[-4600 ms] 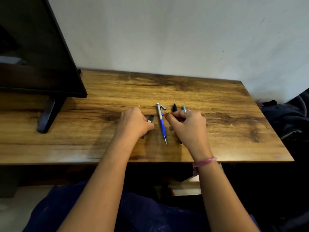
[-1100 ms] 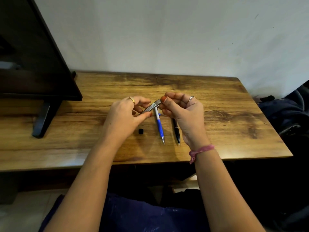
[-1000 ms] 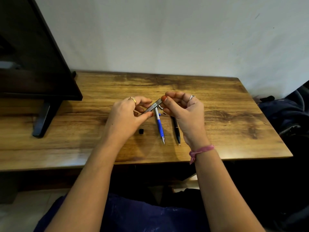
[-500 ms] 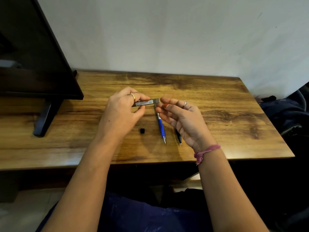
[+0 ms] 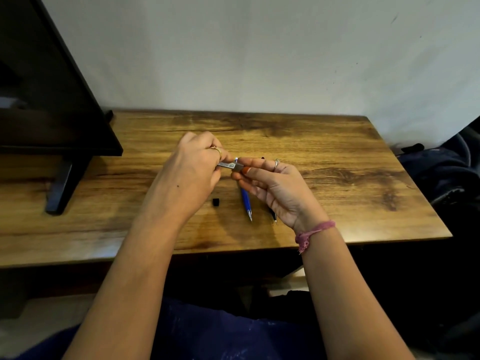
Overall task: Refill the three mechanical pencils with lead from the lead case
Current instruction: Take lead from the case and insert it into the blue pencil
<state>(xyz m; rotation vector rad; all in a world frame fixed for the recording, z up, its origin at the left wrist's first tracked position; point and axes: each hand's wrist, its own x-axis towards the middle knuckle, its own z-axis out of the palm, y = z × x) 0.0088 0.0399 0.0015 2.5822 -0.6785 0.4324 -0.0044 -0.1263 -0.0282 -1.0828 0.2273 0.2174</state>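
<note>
Wooden tabletop (image 5: 324, 162) against a pale wall: your left hand (image 5: 192, 175) pinches one lead case (image 5: 230, 165) level above the surface, and your right hand (image 5: 275, 188) meets its open end with thumb and fingertip, the other fingers loosely spread. Two pencils show, one blue pencil (image 5: 246, 202) and one black pencil (image 5: 272, 215) partly hidden under your right hand; one small black cap (image 5: 215, 202) lies left of them.

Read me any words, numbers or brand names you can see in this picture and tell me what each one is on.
Lead case, held in the left hand: a small printed label shows, too small and blurred to read.
Blue pencil on the desk: no legible print.
Black pencil: mostly hidden by the right hand, no print seen.
Small black cap: no marking.
Nothing in the picture can be quoted.
</note>
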